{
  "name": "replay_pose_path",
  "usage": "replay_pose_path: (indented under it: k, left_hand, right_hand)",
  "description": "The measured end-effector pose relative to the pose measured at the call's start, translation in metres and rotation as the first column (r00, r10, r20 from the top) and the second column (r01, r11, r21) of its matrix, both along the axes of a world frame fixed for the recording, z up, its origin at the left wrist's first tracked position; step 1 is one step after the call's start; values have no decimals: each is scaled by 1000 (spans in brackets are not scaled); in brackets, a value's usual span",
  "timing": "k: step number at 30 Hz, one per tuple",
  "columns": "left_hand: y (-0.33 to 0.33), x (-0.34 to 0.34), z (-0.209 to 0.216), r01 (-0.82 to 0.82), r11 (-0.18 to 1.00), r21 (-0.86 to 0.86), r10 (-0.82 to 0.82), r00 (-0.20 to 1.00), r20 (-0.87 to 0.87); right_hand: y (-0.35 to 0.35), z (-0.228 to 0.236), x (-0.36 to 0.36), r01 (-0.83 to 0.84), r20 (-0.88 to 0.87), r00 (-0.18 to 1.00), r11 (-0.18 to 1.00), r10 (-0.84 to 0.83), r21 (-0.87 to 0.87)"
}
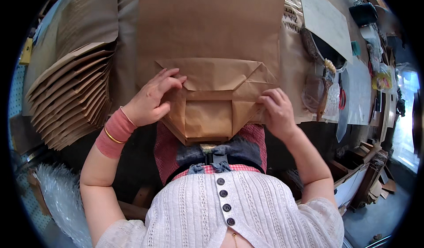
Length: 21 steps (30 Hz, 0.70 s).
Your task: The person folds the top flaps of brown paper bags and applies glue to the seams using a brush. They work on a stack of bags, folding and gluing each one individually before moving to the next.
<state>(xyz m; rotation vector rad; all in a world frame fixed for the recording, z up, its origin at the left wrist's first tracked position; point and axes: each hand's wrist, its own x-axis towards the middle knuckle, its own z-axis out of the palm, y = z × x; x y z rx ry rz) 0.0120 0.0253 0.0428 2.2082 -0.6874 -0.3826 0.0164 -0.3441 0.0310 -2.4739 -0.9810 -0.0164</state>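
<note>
A large brown paper bag [207,22] lies flat in front of me, its folded bottom end nearest my body. That end is spread into a flap with slanted corners, and an inner panel [208,117] shows below it. My left hand [152,98] rests at the flap's left corner, fingertips on the paper and thumb held apart from them. At the right side of the folded end, my right hand [278,111] has its fingers bent together on the bag's edge, pinching the paper.
A fanned stack of brown paper bags [73,93] lies at the left. On the right are a wooden-handled brush [326,86], red-handled scissors [342,98], a dark container [324,44] partly covered by a pale board [324,16], and clear plastic sheets. Wooden pieces [375,177] lie lower right.
</note>
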Motion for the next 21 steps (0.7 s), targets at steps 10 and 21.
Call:
replay_pose_path:
  k: [10, 21]
  left_hand:
    - [0, -24, 4, 2, 988, 154, -29, 985, 172]
    - [-14, 10, -15, -472, 878, -82, 473, 881, -10]
  right_hand:
    - [16, -23, -11, 135, 63, 986, 960, -154, 244]
    - [40, -10, 39, 438, -527, 811, 860, -252, 262]
